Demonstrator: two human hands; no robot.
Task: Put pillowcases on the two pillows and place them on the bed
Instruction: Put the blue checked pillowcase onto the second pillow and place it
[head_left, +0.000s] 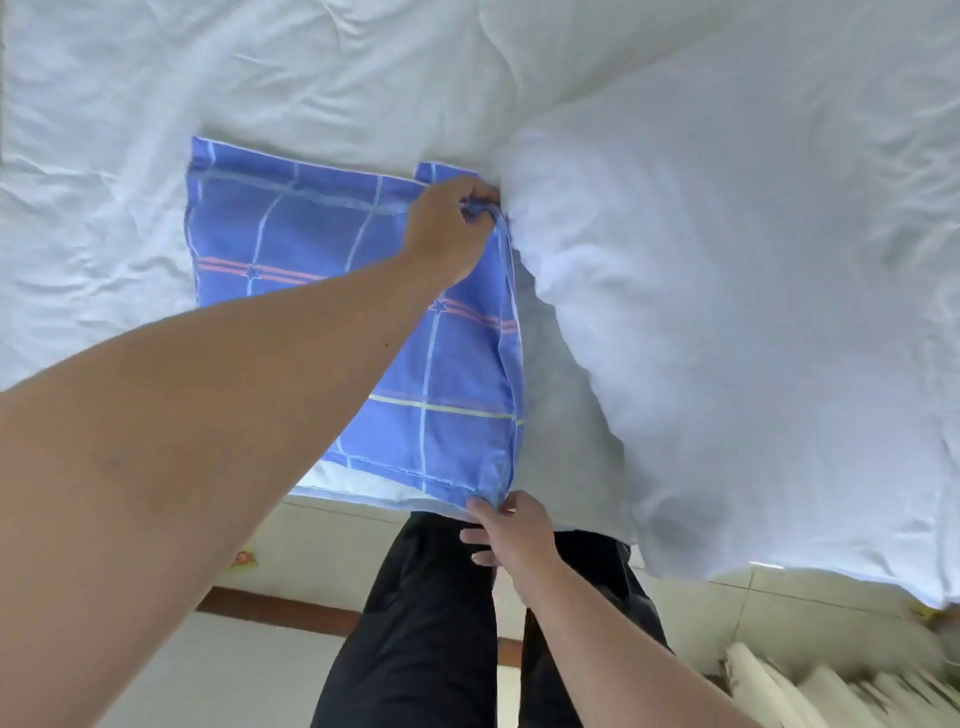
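A blue checked pillowcase lies flat on the white bed, its open edge facing right. A large white pillow lies to its right, one end against that opening. My left hand grips the far corner of the pillowcase's open edge, where it meets the pillow. My right hand pinches the near corner of the same edge at the bed's front side. How far the pillow reaches inside the case is hidden.
White rumpled bedding covers the rest of the bed. Below the bed's edge are my dark trousers, a pale tiled floor and a brown strip. A blurred pale ribbed object sits at bottom right.
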